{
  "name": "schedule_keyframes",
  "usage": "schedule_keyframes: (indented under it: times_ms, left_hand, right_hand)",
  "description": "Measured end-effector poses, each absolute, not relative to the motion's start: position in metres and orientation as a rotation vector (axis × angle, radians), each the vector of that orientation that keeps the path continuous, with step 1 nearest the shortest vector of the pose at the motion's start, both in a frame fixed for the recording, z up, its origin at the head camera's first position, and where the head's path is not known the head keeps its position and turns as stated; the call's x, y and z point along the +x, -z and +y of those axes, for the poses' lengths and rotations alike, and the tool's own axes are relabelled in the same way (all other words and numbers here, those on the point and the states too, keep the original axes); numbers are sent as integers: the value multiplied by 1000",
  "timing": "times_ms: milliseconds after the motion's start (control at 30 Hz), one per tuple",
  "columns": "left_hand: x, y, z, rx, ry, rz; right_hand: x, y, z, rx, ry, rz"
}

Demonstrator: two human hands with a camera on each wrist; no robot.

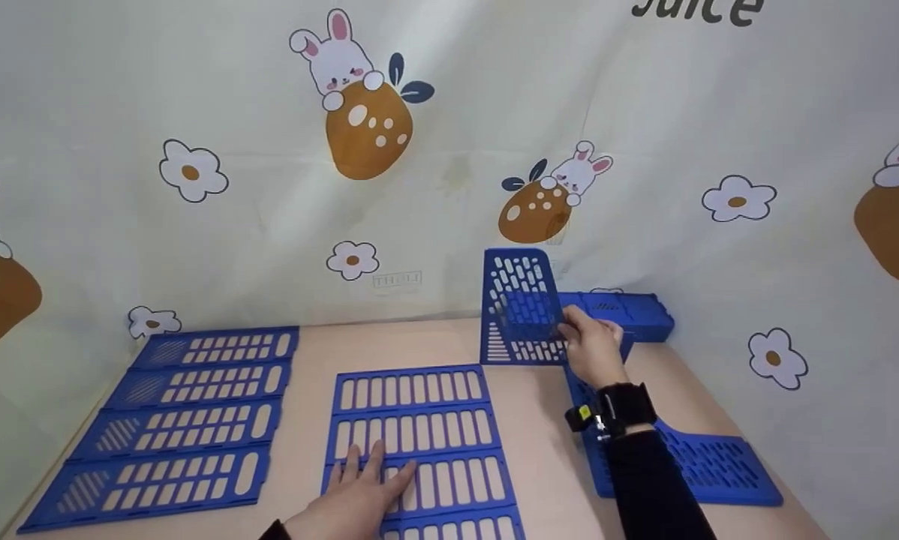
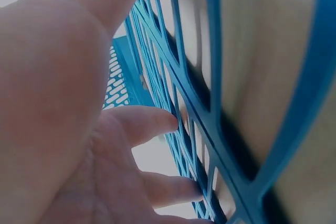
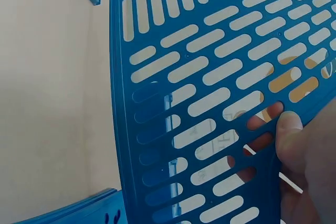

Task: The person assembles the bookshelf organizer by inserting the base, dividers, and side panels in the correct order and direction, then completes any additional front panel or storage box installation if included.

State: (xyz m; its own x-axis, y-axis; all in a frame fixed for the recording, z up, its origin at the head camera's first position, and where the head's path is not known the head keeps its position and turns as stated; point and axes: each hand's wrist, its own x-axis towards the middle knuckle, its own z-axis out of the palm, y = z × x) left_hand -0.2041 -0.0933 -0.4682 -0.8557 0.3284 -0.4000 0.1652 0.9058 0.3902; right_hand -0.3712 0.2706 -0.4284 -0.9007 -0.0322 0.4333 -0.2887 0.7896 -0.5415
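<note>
A blue plastic side panel (image 1: 533, 306) with rows of oblong holes stands upright toward the back. My right hand (image 1: 593, 352) pinches it by its right edge, and the thumb (image 3: 291, 135) lies against its face in the right wrist view. Fingers spread, my left hand (image 1: 356, 495) rests on a column of blue slotted panels (image 1: 412, 412) laid flat in the middle of the table. Up close in the left wrist view, its fingertips (image 2: 170, 121) touch the thin bars of that grid (image 2: 184, 80).
Several blue panels with slots (image 1: 266, 435) lie in a column at the left. More perforated blue side panels (image 1: 727, 491) lie at the right, partly hidden by my right forearm. A long blue piece (image 1: 644, 319) sits at the back right, before a printed curtain (image 1: 449, 225).
</note>
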Motion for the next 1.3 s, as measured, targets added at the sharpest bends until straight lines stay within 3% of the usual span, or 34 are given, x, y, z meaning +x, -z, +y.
schedule_keyframes:
  times_ms: [300, 600, 1300]
  left_hand:
    - [-203, 466, -92, 259, -480, 2593]
    - [-205, 468, -109, 449, -606, 2666]
    - [-210, 468, -115, 310, -600, 2648]
  right_hand:
    - [-373, 436, 272, 231, -847, -2578]
    - [-375, 444, 273, 286, -857, -2590]
    - [-380, 455, 254, 419, -808, -2491]
